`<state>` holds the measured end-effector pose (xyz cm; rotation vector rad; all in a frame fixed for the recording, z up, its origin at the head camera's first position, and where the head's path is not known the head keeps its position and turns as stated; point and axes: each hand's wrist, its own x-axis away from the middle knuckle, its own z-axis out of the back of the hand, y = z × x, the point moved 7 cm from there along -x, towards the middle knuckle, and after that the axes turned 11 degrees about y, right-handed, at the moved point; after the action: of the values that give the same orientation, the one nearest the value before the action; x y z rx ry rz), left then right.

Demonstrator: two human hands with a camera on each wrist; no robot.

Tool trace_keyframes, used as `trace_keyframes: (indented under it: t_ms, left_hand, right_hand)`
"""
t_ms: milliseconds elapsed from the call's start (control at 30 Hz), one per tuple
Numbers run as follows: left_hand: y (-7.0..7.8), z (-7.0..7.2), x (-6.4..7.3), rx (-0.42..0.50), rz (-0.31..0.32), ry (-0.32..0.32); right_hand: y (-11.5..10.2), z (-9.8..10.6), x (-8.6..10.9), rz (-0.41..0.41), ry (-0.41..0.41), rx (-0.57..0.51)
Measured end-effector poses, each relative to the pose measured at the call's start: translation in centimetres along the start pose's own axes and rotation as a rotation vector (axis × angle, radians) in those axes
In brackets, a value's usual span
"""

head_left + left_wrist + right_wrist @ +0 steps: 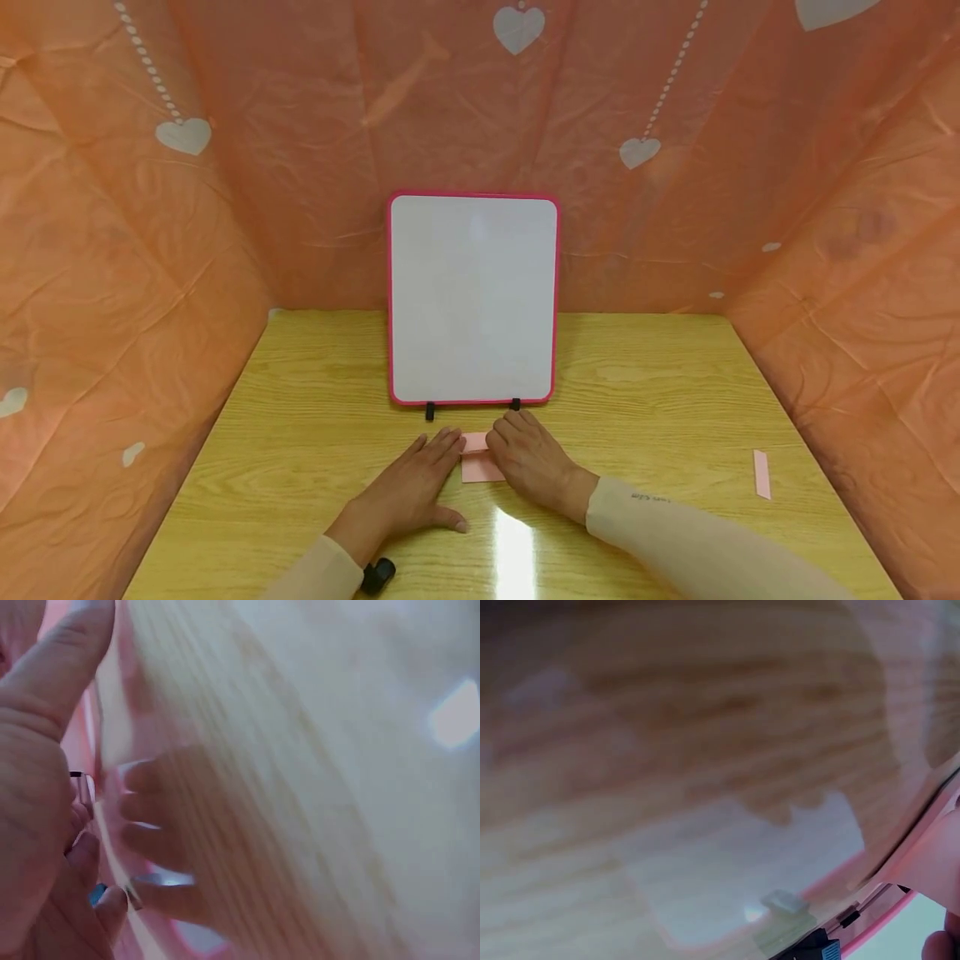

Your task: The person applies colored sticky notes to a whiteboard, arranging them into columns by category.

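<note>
"Midway between the left and right edges of the desk, in front of the whiteboard, lies the pink paper. What is the left hand doing?"

"Its fingers are straight, their tips at the paper's left edge, with the thumb spread apart nearer the desk's near edge. I'd call that sound: a flat hold should stop the paper twisting."

"And the right hand?"

"Fingers curled in over the paper's right side. They hide the contact, so I can't tell whether they pinch it or only press."

"A line crosses the paper from left to right. Fold or gap?"

"I can't tell. Either way, I'd work along it with firm, even pressure, left fingertips close beside the line, the right hand following it straight."

"Any risk?"

"Thin paper would probably slide on so glossy a surface if the left hand pressed too lightly. Slow strokes, I'd say, and check that the edges run parallel. The other pink strip, near the desk's right edge, lies well apart and shouldn't interfere."
</note>
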<state>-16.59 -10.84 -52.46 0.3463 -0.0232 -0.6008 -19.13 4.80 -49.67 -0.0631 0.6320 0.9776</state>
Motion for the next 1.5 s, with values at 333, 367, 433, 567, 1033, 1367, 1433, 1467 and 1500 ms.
trace_keyframes:
  t_ms: [333, 367, 433, 567, 1033, 1367, 1433, 1467, 1500]
  left_hand:
    - [1.8, 0.9, 2.7, -0.036, -0.031, 0.012]
    - [2.2, 0.8, 2.8, -0.044, -0.047, 0.008]
    - [2.9, 0.5, 2.9, -0.063, -0.082, 0.000]
    - [3.7, -0.1, 2.6, -0.095, -0.136, -0.002]
    - [3.5, -1.0, 2.3, -0.145, -0.126, -0.027]
    - [3.6, -1.0, 2.3, -0.149, -0.175, 0.022]
    - [3.6, -1.1, 2.3, -0.150, -0.177, 0.026]
    - [3.6, -1.1, 2.3, -0.150, -0.178, 0.026]
    - [3.6, -1.1, 2.4, -0.150, -0.179, 0.027]
  right_hand:
    - [0.3, -0.2, -0.1, -0.040, -0.039, 0.015]
    - [0.3, -0.2, -0.1, -0.042, -0.047, 0.018]
    - [0.4, -0.3, -0.2, -0.049, -0.054, 0.016]
    - [0.5, -0.2, -0.4, -0.054, -0.050, 0.012]
    - [1.5, 0.3, -1.1, -0.067, -0.041, 0.002]
    - [2.1, 0.0, -1.5, -0.047, -0.013, 0.044]
    - [2.2, 0.0, -1.6, -0.055, -0.013, 0.049]
    - [2.3, -0.1, -1.6, -0.062, -0.015, 0.049]
    - [2.4, -0.1, -1.6, -0.068, -0.020, 0.050]
